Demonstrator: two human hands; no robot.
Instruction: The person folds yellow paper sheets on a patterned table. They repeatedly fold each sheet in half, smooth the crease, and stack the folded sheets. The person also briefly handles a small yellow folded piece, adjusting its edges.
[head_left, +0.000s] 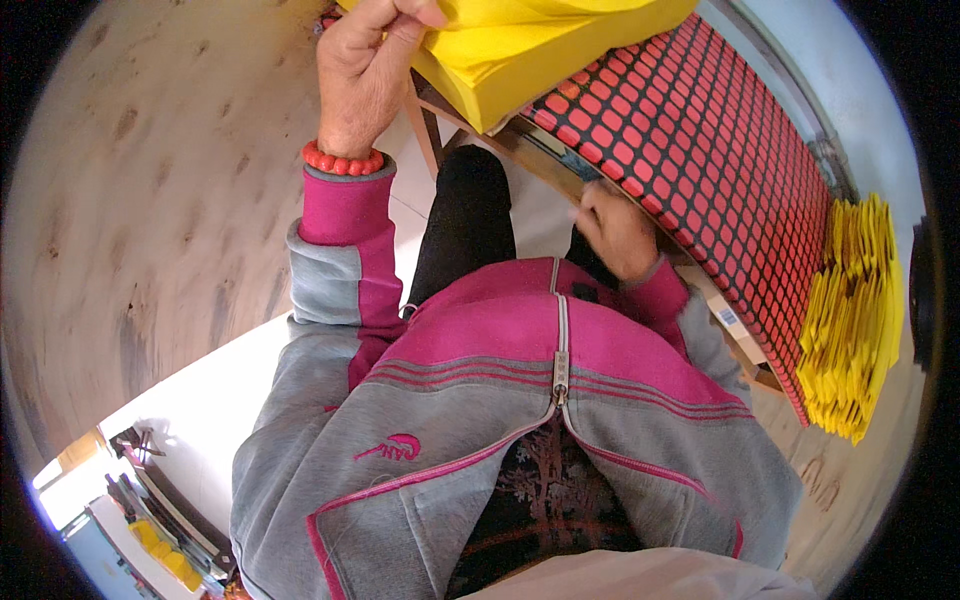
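Note:
At the top of the head view, a stack of thin yellow sheets [530, 60], cloth or paper, rests on the near left end of the table and overhangs its corner. My left hand [362, 85] has its thumb and fingers closed at the left edge of the upper sheets. A red bead bracelet [343, 160] circles that wrist. Lower and to the right, my right hand [618, 232] hangs beside the table's near edge, in front of my body. Its fingers are curled and slightly blurred; anything inside them is hidden.
A red-and-black patterned cover [690, 120] lies over the table. Several yellow folded pieces [850, 320] are piled at its right end. A wooden board [150, 200] fills the left side. More yellow items [165, 555] lie at the lower left.

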